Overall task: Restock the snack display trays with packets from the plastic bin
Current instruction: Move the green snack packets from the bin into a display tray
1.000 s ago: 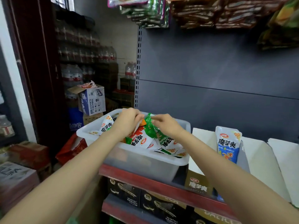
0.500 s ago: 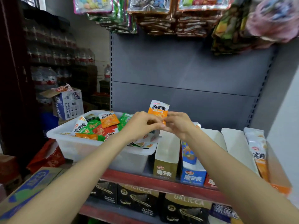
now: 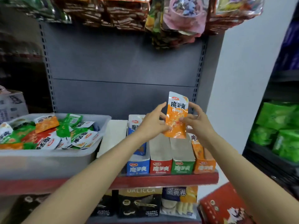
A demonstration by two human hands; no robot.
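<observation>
Left hand: raised, arm extended, fingers pinching the orange packet's left edge.
Right hand: raised, fingers pinching its right edge.
Orange packet: upright between both hands, above the display trays near the shelf's right end.

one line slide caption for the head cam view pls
Both hands, left hand and right hand, hold an orange packet upright above the colour-coded display trays, beside the plastic bin.

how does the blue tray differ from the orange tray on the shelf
The blue tray stands left of the red and green ones; the orange tray ends the row on the right. The blue tray holds a blue packet, the orange tray an orange one. Both are narrow cardboard trays with the same front lettering.
</observation>
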